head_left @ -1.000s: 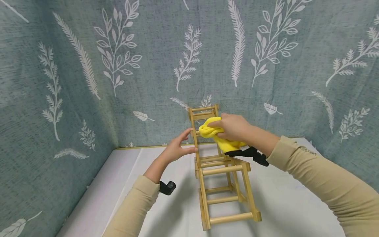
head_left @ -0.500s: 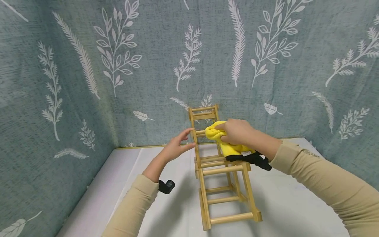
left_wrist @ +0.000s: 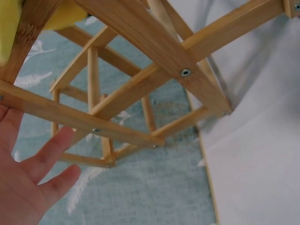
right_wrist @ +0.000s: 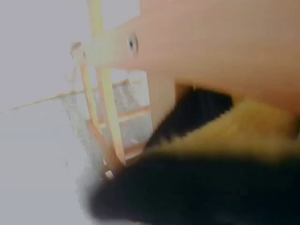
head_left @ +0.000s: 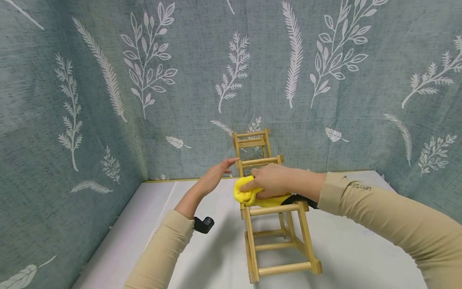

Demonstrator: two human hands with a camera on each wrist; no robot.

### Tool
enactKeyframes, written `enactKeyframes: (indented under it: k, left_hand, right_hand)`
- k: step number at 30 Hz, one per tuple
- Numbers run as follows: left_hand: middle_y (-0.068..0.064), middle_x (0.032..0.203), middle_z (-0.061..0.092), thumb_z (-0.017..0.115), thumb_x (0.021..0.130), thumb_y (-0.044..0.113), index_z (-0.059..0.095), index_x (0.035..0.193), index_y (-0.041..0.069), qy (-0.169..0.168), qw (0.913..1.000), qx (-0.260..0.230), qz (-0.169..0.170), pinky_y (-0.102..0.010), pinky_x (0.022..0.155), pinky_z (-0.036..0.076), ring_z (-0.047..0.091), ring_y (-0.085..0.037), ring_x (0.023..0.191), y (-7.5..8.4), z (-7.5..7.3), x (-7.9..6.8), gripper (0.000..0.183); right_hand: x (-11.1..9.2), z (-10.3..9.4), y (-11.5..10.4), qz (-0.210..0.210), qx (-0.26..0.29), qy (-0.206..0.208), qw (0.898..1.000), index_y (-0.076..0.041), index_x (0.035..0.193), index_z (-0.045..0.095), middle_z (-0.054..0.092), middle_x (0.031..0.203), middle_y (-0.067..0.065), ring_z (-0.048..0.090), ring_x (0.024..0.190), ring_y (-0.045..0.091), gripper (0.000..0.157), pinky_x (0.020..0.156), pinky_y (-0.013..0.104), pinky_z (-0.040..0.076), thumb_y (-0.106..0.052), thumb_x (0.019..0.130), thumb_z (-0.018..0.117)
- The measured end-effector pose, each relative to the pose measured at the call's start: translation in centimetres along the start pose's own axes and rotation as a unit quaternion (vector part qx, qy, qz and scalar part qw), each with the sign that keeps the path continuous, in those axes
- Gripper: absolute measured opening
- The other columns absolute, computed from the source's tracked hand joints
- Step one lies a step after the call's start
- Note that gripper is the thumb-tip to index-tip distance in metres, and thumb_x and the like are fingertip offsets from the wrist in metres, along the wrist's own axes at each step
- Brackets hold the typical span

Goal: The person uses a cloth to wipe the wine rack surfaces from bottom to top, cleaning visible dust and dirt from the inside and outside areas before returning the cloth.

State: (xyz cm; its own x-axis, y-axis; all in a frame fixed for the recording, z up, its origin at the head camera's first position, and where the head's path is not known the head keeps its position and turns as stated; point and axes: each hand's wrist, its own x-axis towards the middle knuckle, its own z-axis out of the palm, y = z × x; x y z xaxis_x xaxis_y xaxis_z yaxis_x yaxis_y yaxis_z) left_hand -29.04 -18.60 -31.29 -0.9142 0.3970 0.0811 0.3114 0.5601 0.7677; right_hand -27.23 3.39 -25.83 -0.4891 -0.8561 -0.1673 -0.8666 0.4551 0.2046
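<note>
While serving only as backdrop, filling the top and both sides of the head view: a grey-green curtain [head_left: 202, 80] printed with white leaves. Across the lower part of the frame, a white table [head_left: 346, 241]. Standing on it, from lower centre up past the middle, a wooden rack [head_left: 274, 210], one section behind another. Bunched over it at the centre of the frame, just above the top front rung [head_left: 288, 208], a yellow cloth [head_left: 241, 193]. Judging by that position, probably partway through wiping the rack down. Clasped on the cloth, with fingers curled into its folds, the right hand [head_left: 270, 180]. Left of the rack, with fingers extended and nothing held, the left hand [head_left: 213, 178]; impossible to tell whether touching the wood or just beside it. Calls next, seemingly, for a snug stroke along the wood beneath the cloth, with the left side steadied against tipping. Smallest, right of centre in the upper left wrist view, a metal bolt [left_wrist: 185, 72] where two bars [left_wrist: 136, 35] cross; could perhaps snag the cloth.
</note>
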Motion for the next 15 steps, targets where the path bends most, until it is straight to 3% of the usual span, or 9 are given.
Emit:
enactKeyframes:
  k: [4,8,12,15]
  left_hand:
    - [-0.004,0.148,0.029,0.005,0.087,0.069,0.032,0.143,0.026,0.003,1.0000,-0.004,0.002,-0.065,0.100,0.018,0.039,-0.034,0.127,0.0,0.0,-0.1,0.076]
    - [-0.003,0.149,0.028,0.004,0.087,0.068,0.031,0.144,0.027,-0.002,0.9999,0.004,0.011,-0.065,0.101,0.018,0.039,-0.033,0.127,0.1,0.1,-0.2,0.075]
    - [-0.003,0.149,0.028,0.004,0.093,0.060,0.030,0.144,0.029,-0.003,0.9997,0.016,0.016,-0.064,0.101,0.019,0.040,-0.032,0.128,0.1,0.1,-0.2,0.065]
    - [-0.003,0.149,0.028,0.004,0.093,0.060,0.030,0.144,0.028,0.001,0.9996,0.022,0.015,-0.064,0.101,0.020,0.040,-0.033,0.127,0.1,0.3,-0.2,0.066]
  right_hand:
    - [0.5,-0.4,0.1,0.093,-0.009,0.050,0.994,-0.033,0.136,0.044,0.057,0.102,0.015,0.051,0.062,0.020,0.047,0.053,0.032,0.046,-0.031,0.091,0.056]
    - [0.0,-1.1,1.0,0.187,0.034,0.057,0.980,-0.032,0.137,0.043,0.057,0.107,0.018,0.052,0.062,0.020,0.048,0.050,0.031,0.043,-0.030,0.091,0.056]
    - [-1.3,-1.2,1.9,0.234,0.067,0.033,0.969,-0.030,0.139,0.041,0.055,0.116,0.021,0.051,0.064,0.020,0.049,0.050,0.031,0.041,-0.030,0.091,0.054]
    - [-2.4,-0.8,2.5,0.248,0.089,0.030,0.964,-0.028,0.139,0.041,0.055,0.113,0.020,0.049,0.065,0.020,0.049,0.050,0.031,0.039,-0.029,0.092,0.053]
